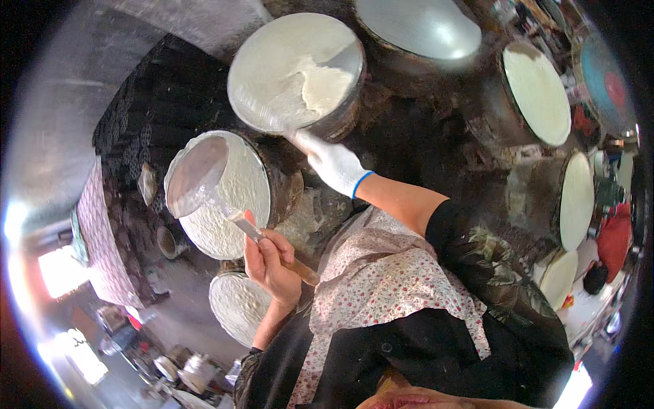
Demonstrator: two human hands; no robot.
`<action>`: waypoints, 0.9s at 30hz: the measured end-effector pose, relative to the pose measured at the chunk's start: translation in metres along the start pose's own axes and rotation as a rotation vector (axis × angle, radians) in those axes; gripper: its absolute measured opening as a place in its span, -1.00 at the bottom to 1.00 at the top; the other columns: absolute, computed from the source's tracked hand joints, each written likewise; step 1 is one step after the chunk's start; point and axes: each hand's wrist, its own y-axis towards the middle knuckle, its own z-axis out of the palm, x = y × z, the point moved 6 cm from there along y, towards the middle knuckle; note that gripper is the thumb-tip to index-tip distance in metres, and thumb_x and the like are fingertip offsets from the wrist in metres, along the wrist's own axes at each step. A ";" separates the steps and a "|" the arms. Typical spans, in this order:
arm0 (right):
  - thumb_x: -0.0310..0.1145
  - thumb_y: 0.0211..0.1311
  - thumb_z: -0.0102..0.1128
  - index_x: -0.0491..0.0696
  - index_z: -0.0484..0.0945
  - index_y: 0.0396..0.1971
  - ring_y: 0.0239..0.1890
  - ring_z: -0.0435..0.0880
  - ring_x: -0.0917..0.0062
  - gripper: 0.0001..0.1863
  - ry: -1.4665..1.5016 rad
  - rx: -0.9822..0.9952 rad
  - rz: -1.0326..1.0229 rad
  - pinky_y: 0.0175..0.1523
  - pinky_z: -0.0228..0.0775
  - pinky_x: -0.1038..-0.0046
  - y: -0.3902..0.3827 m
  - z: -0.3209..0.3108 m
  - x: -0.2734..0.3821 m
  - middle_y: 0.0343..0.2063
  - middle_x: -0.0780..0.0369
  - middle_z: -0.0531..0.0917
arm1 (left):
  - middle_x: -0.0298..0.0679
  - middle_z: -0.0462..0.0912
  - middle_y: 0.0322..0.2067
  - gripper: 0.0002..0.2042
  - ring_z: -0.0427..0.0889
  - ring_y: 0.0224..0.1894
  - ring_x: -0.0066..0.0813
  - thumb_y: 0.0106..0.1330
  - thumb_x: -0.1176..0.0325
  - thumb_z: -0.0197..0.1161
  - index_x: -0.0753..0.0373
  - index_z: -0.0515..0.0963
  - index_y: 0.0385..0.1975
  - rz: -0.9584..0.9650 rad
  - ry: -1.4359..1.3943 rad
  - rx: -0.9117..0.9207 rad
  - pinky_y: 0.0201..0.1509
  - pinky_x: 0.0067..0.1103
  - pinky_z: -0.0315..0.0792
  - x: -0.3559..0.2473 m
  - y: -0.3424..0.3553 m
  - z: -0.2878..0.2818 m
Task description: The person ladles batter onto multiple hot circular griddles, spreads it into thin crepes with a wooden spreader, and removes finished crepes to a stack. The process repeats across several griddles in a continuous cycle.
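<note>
My left hand [274,264] is closed round the wooden handle of a broad, round metal ladle [199,176]. The ladle's bowl hangs over a round griddle [238,211] covered with lumpy white batter. In a white glove with a blue cuff, my right hand [332,163] grips a flat spreader [289,132], mostly smeared by motion. The spreader is at the near edge of the far griddle [279,61]. Pale batter coats most of that griddle, with a thicker pool [325,88] on its right side and a grey bare patch beside it.
A shiny grey griddle [426,28] stands at the far side, and another batter-covered one [237,307] at lower left. Several pale-topped griddles [538,95] curve down the right. A person in red [613,235] is at the far right. Dark stacked material [163,95] lies at left.
</note>
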 end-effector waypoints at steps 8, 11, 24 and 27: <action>-0.24 0.47 0.15 0.20 0.52 0.38 -0.13 0.78 -0.03 -0.51 0.115 -0.140 0.240 0.01 0.63 0.10 -0.010 -0.071 -0.045 -0.08 -0.07 0.75 | -0.36 0.39 -0.44 -0.52 0.27 -0.54 -0.70 0.73 0.35 -0.09 0.29 0.18 0.57 -0.150 -0.024 0.067 -0.49 -0.71 0.19 0.002 0.009 0.038; -0.22 0.48 0.14 0.29 0.48 0.41 -0.10 0.77 -0.03 -0.48 0.004 0.064 0.003 0.01 0.63 0.04 -0.009 -0.059 -0.027 -0.08 -0.07 0.75 | -0.36 0.39 -0.44 -0.52 0.27 -0.55 -0.70 0.72 0.35 -0.07 0.29 0.19 0.57 -0.139 -0.045 0.070 -0.51 -0.70 0.18 -0.002 0.013 0.054; -0.22 0.47 0.12 0.46 0.44 0.43 0.05 0.77 0.08 -0.45 -0.082 0.326 0.178 0.20 0.61 0.12 -0.014 -0.082 -0.038 0.10 0.09 0.75 | -0.36 0.38 -0.42 -0.49 0.25 -0.51 -0.68 0.70 0.37 -0.01 0.29 0.18 0.57 -0.209 -0.083 -0.008 -0.45 -0.69 0.20 0.002 0.023 0.088; -0.21 0.51 0.11 0.37 0.53 0.38 0.00 0.79 0.12 -0.52 -0.120 -0.119 0.146 0.13 0.64 0.16 0.007 -0.133 -0.067 0.07 0.11 0.76 | -0.37 0.38 -0.43 -0.50 0.25 -0.52 -0.68 0.70 0.38 -0.02 0.28 0.19 0.58 -0.202 -0.052 -0.038 -0.46 -0.68 0.19 0.004 0.029 0.094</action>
